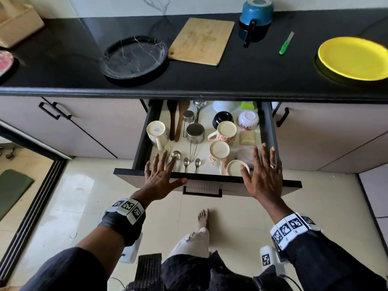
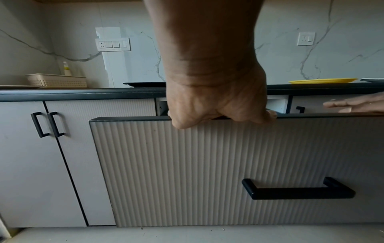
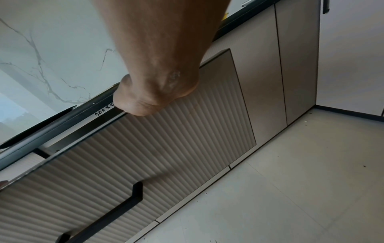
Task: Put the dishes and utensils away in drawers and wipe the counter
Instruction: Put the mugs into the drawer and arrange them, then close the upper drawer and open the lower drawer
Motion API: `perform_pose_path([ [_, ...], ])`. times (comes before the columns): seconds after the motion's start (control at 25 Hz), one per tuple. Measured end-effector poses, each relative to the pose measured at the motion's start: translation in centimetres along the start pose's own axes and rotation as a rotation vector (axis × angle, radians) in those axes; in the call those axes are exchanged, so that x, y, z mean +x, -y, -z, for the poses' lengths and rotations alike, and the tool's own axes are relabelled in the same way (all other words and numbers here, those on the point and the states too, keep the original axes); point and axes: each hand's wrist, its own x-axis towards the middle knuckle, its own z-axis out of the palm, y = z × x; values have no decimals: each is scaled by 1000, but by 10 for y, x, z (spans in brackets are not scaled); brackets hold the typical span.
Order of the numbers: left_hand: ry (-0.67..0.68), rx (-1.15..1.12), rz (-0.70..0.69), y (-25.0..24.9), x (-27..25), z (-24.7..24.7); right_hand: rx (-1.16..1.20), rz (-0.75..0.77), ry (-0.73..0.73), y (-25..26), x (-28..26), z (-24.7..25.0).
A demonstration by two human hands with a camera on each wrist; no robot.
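I see my left hand and right hand well apart, fingers straight and spread, holding nothing. Both palms rest on the open drawer front's top edge, mugs just beyond my fingertips.

On the worktop, left to right, lie a plate, a cutting board, a pot, a knife and a second plate; below, the open drawer holds mugs, bowls and spoons.
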Motion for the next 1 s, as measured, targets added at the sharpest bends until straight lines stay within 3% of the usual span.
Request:
perform_pose_path([
  [0.32,-112,-3,-48,8,109,50,-46,14,-54,7,120,-7],
  [0.52,-404,123,-93,1,176,95,-33,27,-53,16,189,-10],
  [0.6,-434,283,-152,1,209,130,-76,53,-30,19,212,-10],
  [0.76,-402,381,-230,8,260,163,-90,62,12,16,228,-11],
  [1.0,-733,323,-334,23,280,142,11,108,-15,23,221,-23],
])
